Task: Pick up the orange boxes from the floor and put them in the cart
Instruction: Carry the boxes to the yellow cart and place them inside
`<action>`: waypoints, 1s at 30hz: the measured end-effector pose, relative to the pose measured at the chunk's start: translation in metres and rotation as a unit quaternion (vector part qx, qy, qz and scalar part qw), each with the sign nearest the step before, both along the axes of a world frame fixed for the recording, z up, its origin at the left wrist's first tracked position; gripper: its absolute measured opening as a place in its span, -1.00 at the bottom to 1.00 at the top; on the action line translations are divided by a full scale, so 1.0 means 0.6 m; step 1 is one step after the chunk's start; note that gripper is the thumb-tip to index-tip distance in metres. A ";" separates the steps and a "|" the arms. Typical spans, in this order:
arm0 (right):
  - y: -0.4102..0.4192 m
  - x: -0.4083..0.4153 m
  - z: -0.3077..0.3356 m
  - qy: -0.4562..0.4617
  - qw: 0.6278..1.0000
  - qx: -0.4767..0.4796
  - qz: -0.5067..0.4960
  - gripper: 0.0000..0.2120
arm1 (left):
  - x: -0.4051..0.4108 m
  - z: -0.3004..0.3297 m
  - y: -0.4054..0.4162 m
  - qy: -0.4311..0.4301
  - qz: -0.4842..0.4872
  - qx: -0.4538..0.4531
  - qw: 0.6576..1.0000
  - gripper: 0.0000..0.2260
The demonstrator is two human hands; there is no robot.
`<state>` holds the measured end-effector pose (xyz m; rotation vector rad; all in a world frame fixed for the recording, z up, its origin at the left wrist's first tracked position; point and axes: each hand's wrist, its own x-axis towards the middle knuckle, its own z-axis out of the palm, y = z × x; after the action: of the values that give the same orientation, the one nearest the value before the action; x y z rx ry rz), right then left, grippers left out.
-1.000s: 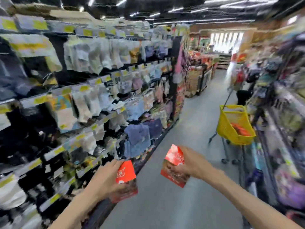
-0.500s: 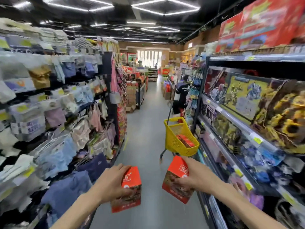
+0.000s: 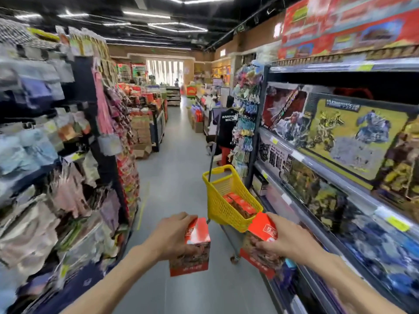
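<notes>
Setting: shop aisle, grey floor (image 3: 172,177).
Left hand (image 3: 174,236): fingers wrap one orange box (image 3: 195,248), carried upright.
Right hand (image 3: 283,241): grips second orange box (image 3: 260,243), ready for loading.
Cart (image 3: 224,207): just ahead, holding boxes.

Cart (image 3: 223,206): yellow perforated plastic, thin metal frame. Boxes (image 3: 196,245): glossy printed card. Floor (image 3: 181,177): smooth, matt grey.

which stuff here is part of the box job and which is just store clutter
Part of the job:
- left hand gripping an orange box
- right hand gripping a second orange box
- yellow cart, orange boxes inside

Just there:
- toy boxes on right shelves
- hanging clothing on left
- person in black shirt down the aisle
</notes>
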<state>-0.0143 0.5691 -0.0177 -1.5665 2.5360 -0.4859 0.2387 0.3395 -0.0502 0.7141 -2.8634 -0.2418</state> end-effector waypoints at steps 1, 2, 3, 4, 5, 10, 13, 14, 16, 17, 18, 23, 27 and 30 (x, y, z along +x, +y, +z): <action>-0.038 -0.022 -0.003 -0.007 1.000 -0.002 -0.002 -0.48 | -0.024 0.000 -0.037 -0.006 -0.004 -0.001 1.000 -0.14; -0.076 -0.044 -0.005 -0.014 1.000 -0.001 -0.001 -0.51 | -0.048 0.001 -0.074 -0.014 -0.008 0.001 1.000 -0.14; -0.113 -0.063 -0.004 -0.019 1.000 -0.001 0.003 -0.53 | -0.071 0.002 -0.111 -0.021 -0.010 0.004 1.000 -0.14; -0.152 -0.083 -0.003 -0.023 1.000 -0.002 0.003 -0.54 | -0.093 0.002 -0.149 -0.026 -0.011 0.009 1.000 -0.13; -0.190 -0.103 -0.001 -0.025 1.000 -0.003 0.001 -0.54 | -0.115 0.003 -0.187 -0.027 -0.011 0.013 0.999 -0.12; -0.358 -0.190 0.010 -0.026 1.000 -0.005 0.003 -0.58 | -0.217 0.005 -0.356 -0.029 -0.023 0.000 0.999 -0.16; -0.456 -0.239 0.006 -0.022 1.000 -0.002 -0.016 -0.54 | -0.292 0.000 -0.462 -0.032 -0.046 -0.006 0.998 -0.17; -0.488 -0.256 0.001 -0.018 1.000 -0.002 -0.025 -0.52 | -0.319 -0.005 -0.499 -0.031 -0.057 -0.010 0.998 -0.17; -0.551 -0.295 -0.014 -0.014 0.999 -0.005 -0.044 -0.49 | -0.376 -0.017 -0.574 -0.038 -0.083 -0.017 0.996 -0.18; -0.581 -0.314 -0.021 -0.016 0.998 -0.006 -0.054 -0.48 | -0.406 -0.024 -0.611 -0.038 -0.096 -0.021 0.994 -0.18; -0.610 -0.333 -0.028 -0.020 0.998 -0.007 -0.065 -0.46 | -0.437 -0.031 -0.648 -0.035 -0.109 -0.022 0.993 -0.18; -0.726 -0.415 -0.054 -0.032 0.990 0.005 -0.139 -0.30 | -0.600 -0.062 -0.810 -0.053 -0.185 -0.005 0.981 -0.15; -0.775 -0.485 -0.080 -0.064 0.978 -0.016 -0.198 -0.24 | -0.736 -0.090 -0.887 -0.067 -0.248 -0.003 0.966 -0.11; -0.796 -0.537 -0.111 -0.085 0.965 -0.008 -0.249 -0.14 | -0.836 -0.125 -0.921 -0.065 -0.286 0.006 0.956 -0.09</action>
<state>-0.3365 0.0916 -0.0846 -0.8288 2.7751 -0.6576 -0.2627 -0.2133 -0.1250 -0.1271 -3.1282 -0.2939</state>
